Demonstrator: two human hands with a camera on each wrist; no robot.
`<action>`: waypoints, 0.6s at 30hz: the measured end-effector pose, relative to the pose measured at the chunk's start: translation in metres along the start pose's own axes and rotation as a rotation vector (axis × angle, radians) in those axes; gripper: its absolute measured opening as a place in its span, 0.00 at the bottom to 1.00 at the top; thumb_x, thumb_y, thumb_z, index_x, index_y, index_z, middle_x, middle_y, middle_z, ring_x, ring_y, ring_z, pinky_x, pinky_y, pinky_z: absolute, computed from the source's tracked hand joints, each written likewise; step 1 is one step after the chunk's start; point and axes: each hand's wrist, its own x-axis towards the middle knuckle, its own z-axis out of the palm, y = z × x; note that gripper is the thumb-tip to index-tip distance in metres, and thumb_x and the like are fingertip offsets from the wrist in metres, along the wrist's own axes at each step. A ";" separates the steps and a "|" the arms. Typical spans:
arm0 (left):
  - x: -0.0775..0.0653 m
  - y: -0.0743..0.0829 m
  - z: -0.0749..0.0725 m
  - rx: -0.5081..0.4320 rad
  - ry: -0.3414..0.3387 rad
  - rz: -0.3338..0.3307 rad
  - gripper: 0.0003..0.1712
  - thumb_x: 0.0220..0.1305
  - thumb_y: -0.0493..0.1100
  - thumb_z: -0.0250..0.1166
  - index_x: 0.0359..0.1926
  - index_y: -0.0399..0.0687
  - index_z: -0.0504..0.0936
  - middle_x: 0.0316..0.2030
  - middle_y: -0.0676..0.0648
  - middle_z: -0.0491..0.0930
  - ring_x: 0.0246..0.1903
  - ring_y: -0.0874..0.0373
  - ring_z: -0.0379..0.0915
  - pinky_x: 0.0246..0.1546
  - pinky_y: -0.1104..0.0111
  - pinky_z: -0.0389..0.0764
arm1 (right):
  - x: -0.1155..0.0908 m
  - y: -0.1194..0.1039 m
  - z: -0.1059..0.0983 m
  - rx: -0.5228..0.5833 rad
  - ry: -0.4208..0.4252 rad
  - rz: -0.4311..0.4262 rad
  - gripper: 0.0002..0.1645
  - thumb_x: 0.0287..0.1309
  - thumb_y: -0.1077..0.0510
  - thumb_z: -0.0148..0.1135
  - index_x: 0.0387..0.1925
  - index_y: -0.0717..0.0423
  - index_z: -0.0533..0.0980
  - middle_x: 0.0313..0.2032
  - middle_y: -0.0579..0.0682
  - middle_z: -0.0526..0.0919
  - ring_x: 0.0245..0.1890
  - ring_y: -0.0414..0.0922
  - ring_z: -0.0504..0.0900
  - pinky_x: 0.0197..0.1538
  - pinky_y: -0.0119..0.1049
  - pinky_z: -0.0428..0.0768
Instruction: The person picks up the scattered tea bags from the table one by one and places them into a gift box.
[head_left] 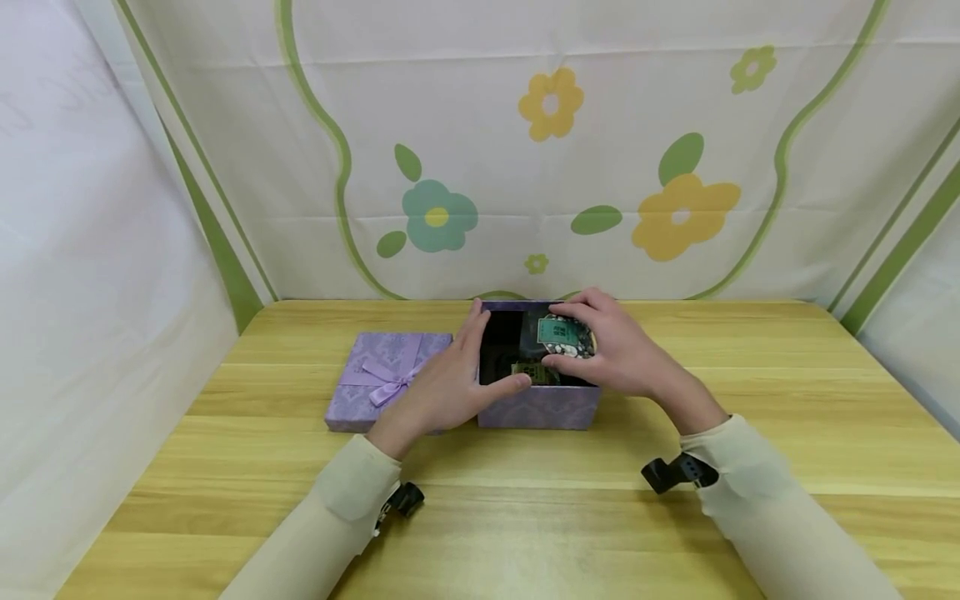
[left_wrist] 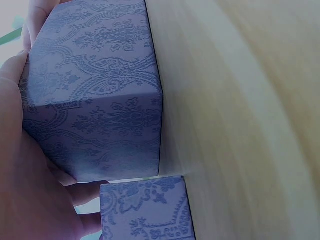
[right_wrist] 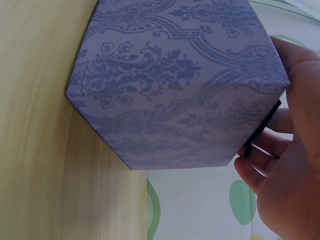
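A purple patterned gift box [head_left: 538, 408] stands on the table with its top uncovered and a dark inside. My right hand [head_left: 618, 346] grips a dark, floral-printed packet with a green label [head_left: 567, 333] between thumb and fingers, at the box's right side. Only a dark edge of that packet shows in the right wrist view. Lower inside the box lies another dark item with a yellow-green label [head_left: 534, 372], partly hidden. My left hand [head_left: 450, 367] rests on the box's left side, fingers extended along the left rim, thumb across the front rim.
The purple lid [head_left: 386, 379] with a ribbon bow lies left of the box, partly behind my left hand. A wooden table [head_left: 517, 517] extends around both. Behind it hangs a white cloth with printed flowers [head_left: 551, 104].
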 end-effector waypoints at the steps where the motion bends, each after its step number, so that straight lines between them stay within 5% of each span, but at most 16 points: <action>1: 0.000 0.000 0.000 0.003 0.001 0.000 0.69 0.59 0.90 0.51 0.86 0.69 0.30 0.82 0.69 0.20 0.80 0.42 0.60 0.70 0.40 0.73 | 0.001 -0.001 0.000 -0.003 -0.009 -0.001 0.45 0.60 0.43 0.78 0.73 0.58 0.74 0.65 0.57 0.73 0.62 0.55 0.75 0.63 0.57 0.77; 18: -0.001 0.001 -0.001 0.014 -0.001 -0.001 0.69 0.59 0.91 0.50 0.86 0.68 0.30 0.84 0.67 0.21 0.78 0.42 0.64 0.69 0.41 0.75 | 0.014 -0.004 0.007 -0.173 -0.169 -0.049 0.39 0.63 0.41 0.76 0.69 0.55 0.78 0.66 0.58 0.79 0.69 0.60 0.73 0.71 0.70 0.65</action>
